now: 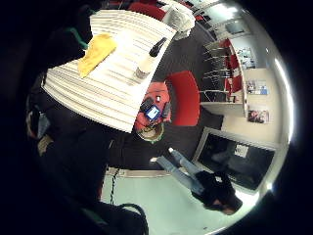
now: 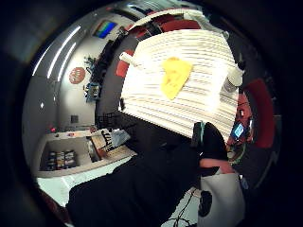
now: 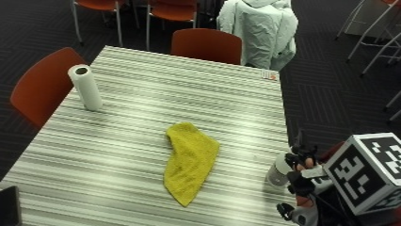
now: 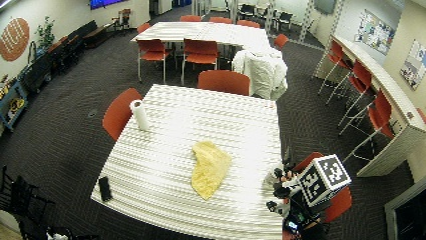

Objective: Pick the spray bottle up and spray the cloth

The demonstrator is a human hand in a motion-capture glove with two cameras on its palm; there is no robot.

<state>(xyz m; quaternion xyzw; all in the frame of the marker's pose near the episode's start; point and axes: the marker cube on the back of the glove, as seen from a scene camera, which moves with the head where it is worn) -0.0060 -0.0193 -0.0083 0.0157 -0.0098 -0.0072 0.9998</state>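
Bottle (image 3: 277, 173) stands upright at the table (image 3: 156, 94) edge, just at ten o'clock of the gloved hand (image 3: 300, 181); finger state cannot be told.

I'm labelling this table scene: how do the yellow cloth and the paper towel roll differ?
The yellow cloth lies flat and rumpled near the middle of the table; the paper towel roll stands upright near the table's edge, beside a red chair. The cloth is yellow, the roll white. Both rest on the striped table, untouched.
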